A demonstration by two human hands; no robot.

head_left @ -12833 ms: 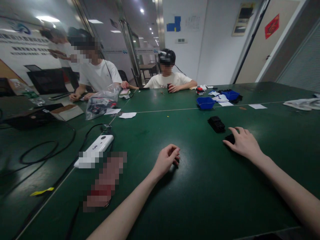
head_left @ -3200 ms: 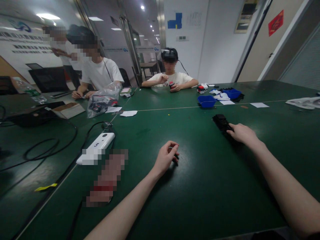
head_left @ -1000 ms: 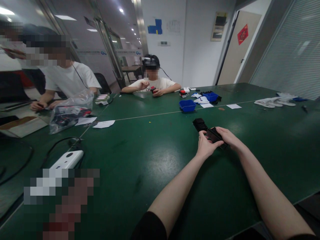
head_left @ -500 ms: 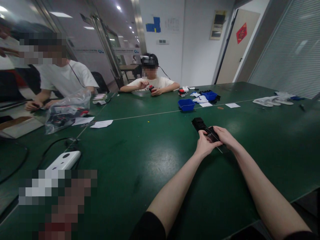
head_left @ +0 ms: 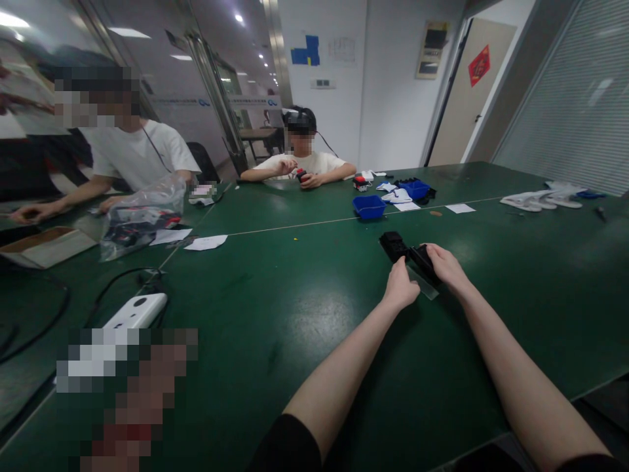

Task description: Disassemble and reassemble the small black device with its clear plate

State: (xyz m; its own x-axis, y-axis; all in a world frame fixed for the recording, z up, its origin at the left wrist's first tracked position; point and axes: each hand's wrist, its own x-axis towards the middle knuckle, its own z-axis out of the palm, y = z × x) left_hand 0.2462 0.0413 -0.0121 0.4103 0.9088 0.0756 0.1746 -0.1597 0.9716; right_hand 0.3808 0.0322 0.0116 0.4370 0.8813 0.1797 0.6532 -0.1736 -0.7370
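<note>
In front of me, just above or on the green table [head_left: 314,282], is a black wallet-like case [head_left: 393,246] with two dark parts lying open side by side. A clear plastic strip [head_left: 426,286] sticks out of its near end. My right hand [head_left: 446,267] is closed around the right-hand part, fingers wrapped over its outer edge. At the case's near left edge, my left hand [head_left: 401,287] is closed, thumb and fingers pinched together by the plastic strip. What exactly those fingertips hold is hidden.
Beyond the case stand a blue tray [head_left: 369,208] and a second blue tray [head_left: 417,189] among cloths. White gloves [head_left: 540,196] lie at the right. On the left are a white power strip [head_left: 140,311], a plastic bag [head_left: 142,213] and a cardboard box [head_left: 54,249]. Two people sit across.
My left hand has drawn back a little, off the case's face toward its near edge. The two dark parts look further apart, and more of the clear plastic strip shows.
</note>
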